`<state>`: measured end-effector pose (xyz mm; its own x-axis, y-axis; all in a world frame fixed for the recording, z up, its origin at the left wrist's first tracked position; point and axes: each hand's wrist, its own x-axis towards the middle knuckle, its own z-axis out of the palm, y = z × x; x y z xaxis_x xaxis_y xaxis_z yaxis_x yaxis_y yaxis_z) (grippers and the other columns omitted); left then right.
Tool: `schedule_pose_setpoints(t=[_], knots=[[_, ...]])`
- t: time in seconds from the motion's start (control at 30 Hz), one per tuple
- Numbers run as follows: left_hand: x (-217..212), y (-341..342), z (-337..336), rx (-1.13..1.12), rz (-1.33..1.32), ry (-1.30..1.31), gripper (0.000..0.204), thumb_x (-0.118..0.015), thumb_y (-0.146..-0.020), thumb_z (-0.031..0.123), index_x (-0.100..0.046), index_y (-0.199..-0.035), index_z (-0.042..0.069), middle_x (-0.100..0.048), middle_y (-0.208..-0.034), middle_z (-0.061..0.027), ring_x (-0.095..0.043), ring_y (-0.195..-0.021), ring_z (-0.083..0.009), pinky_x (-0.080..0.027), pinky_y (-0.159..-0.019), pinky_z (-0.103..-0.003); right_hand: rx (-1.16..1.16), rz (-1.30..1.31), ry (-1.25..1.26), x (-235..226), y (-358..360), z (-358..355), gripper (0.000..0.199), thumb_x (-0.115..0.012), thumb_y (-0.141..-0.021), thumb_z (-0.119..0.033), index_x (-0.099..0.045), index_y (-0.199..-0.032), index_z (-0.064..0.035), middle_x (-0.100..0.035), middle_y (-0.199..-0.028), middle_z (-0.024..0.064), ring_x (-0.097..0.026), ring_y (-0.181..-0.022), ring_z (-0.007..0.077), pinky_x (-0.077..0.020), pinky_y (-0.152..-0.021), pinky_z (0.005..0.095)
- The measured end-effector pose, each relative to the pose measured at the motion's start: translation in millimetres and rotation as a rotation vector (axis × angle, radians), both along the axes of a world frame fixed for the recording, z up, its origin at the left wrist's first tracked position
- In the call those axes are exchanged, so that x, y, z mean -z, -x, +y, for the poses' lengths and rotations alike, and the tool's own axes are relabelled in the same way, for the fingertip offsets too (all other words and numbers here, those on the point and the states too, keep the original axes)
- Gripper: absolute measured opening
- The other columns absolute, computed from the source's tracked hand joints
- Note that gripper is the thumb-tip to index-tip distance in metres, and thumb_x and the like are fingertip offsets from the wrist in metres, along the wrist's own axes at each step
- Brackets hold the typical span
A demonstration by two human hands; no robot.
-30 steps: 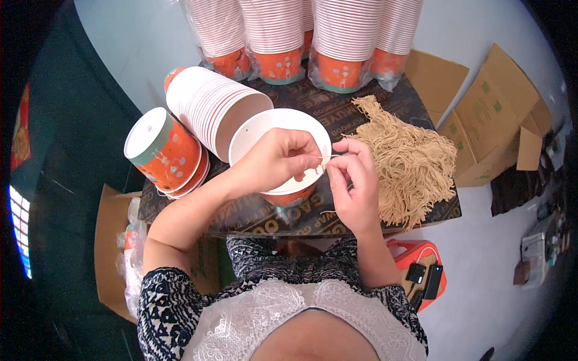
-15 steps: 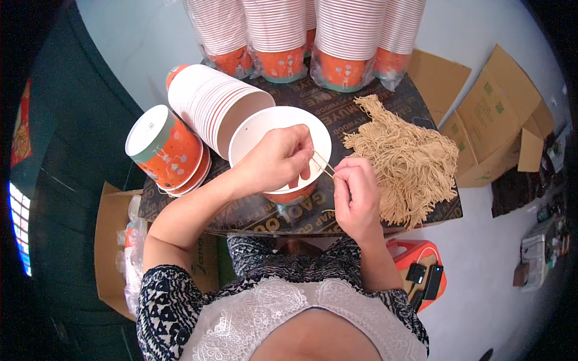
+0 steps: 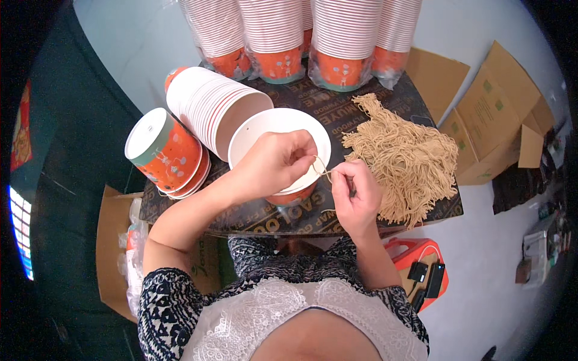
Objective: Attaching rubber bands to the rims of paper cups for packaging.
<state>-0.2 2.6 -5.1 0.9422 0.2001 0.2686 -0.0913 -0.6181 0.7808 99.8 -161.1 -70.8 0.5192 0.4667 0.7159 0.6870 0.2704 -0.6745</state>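
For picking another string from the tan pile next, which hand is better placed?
Probably the right hand: it is beside the tan pile, while the left hand is farther, over the open bucket.

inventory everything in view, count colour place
cord: one, tan, between hands
bucket: one, white/orange, beneath hands
lying bucket stack: one, mostly white, table left
upturned bucket stack: one, orange/green, table left
wrapped bucket stacks: at least five, white/orange, table back
cord pile: one, tan, table right
table: one, dark, centre
cardboard boxes: at least two, brown, both sides
plastic item: one, red, lower right
devices: several, black, lower right
left hand: one, bare, over bucket
right hand: one, bare, beside bucket
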Motion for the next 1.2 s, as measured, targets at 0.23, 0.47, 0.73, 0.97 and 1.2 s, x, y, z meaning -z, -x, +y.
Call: schedule_pose_setpoints(t=[0.23, 0.47, 0.73, 0.97, 1.2], knots=[[-15.3, 9.5, -12.3, 0.080, -0.074, -0.335, 0.009, -0.066, -0.086, -0.002, -0.062, -0.094, -0.001, -0.066, -0.082, -0.0101, -0.068, -0.074, -0.0182, -0.054, -0.065, -0.030, -0.024, 0.261, -0.094, 6.4, 6.9, 14.7, 0.006, -0.066, -0.090, 0.001, -0.062, -0.094, -0.0003, -0.058, -0.067, -0.0002, -0.048, -0.057, 0.0020, -0.0379, -0.050, 0.0212], [-11.5, 4.7, -7.8, 0.102, -0.179, -0.331, 0.010, -0.066, -0.085, -0.005, -0.063, -0.094, 0.000, -0.066, -0.084, -0.0104, -0.068, -0.073, -0.0207, -0.053, -0.065, -0.031, -0.111, 0.390, -0.038, 6.5, 7.0, 14.7, 0.003, -0.066, -0.091, 0.000, -0.063, -0.092, 0.0006, -0.053, -0.065, -0.0067, -0.041, -0.058, -0.0015, -0.0328, -0.049, 0.0184], [-15.0, 2.7, -15.2, 0.022, -0.043, -0.203, 0.011, -0.070, -0.084, 0.000, -0.063, -0.092, -0.001, -0.065, -0.083, -0.0094, -0.066, -0.075, -0.0180, -0.052, -0.065, -0.031, -0.172, 0.431, -0.038, 8.4, 4.1, 14.0, 0.003, -0.065, -0.092, 0.000, -0.063, -0.092, 0.0007, -0.053, -0.066, -0.0072, -0.040, -0.058, -0.0017, -0.0323, -0.050, 0.0182], [-9.2, 1.1, -8.6, 0.058, -0.016, -0.233, 0.012, -0.074, -0.082, 0.004, -0.064, -0.080, -0.001, -0.062, -0.084, -0.0089, -0.062, -0.076, -0.0196, -0.050, -0.069, -0.032, -0.226, 0.436, -0.055, 11.7, 1.7, 14.4, 0.003, -0.066, -0.093, -0.001, -0.064, -0.092, 0.0007, -0.054, -0.066, -0.0073, -0.041, -0.059, -0.0014, -0.0331, -0.052, 0.0179], [-13.6, 0.2, -12.4, 0.047, 0.075, -0.148, 0.009, -0.073, -0.082, 0.003, -0.065, -0.080, -0.001, -0.062, -0.088, -0.0081, -0.062, -0.083, -0.0198, -0.050, -0.075, -0.033, -0.243, 0.492, -0.048, 14.3, 1.7, 11.9, 0.004, -0.066, -0.092, -0.002, -0.064, -0.090, -0.0003, -0.054, -0.068, -0.0074, -0.043, -0.062, -0.0015, -0.0342, -0.053, 0.0177]])
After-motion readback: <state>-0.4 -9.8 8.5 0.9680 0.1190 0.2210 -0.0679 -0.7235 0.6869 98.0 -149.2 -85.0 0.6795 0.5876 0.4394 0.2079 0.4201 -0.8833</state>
